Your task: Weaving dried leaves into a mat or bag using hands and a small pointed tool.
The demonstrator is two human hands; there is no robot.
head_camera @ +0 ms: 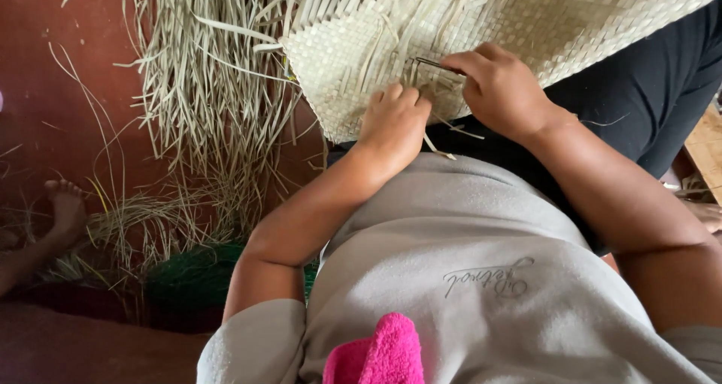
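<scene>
Red-brown floor (45, 106) fills the left of the frame. Top centre, a pale woven mat (526, 23), tight checkered plaiting with loose strips at its edge, lies over the lap. Left hand (392, 124) presses it, fingers curled; right hand (500, 87) pinches a thin dark tool (432, 64). Dried strips (203, 91) lie upper left.

A loose heap of pale dried grass strips (203, 91) is lying on the reddish-brown floor (45, 91) at the far left, its ends trailing towards the near side. Another person's bare foot (66, 207) is resting on that floor at the left edge, just beside the scattered strands. A dark green mesh bundle (192, 275) is sitting nearer, below the strips. A bright pink fluffy cloth (380, 354) is lying at the near edge, against a grey shirt (466, 279).
</scene>
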